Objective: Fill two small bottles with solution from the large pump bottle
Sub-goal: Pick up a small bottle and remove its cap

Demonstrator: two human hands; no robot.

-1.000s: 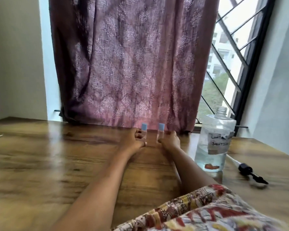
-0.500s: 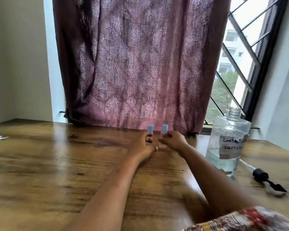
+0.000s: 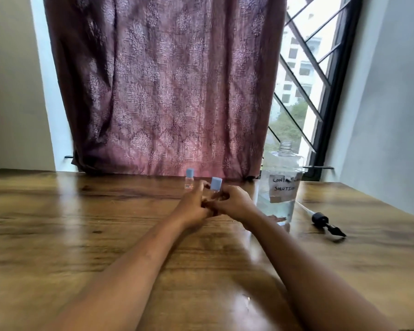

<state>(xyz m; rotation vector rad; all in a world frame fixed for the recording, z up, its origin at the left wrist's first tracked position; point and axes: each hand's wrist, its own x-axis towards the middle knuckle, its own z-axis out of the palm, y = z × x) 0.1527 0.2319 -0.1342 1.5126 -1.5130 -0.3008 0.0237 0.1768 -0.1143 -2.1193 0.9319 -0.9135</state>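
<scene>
Likely uncapping: tilted small bottle (image 3: 216, 185) clasped in right grip (image 3: 234, 201).
Left grip (image 3: 193, 204) pressed alongside, hold unclear. Steady the body, unscrew upright; second small bottle (image 3: 189, 180) just beyond left grip, large bottle (image 3: 281, 187) right of both, on bench (image 3: 105, 223).

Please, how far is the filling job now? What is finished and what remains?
Done: the pump is off the large bottle and lies on the table beside it. In hand: the right hand grips one capped small bottle, with the left hand against it; its grip is blurred. Remaining: the other small bottle stands capped, so uncapping and filling both apparently remain.
</scene>
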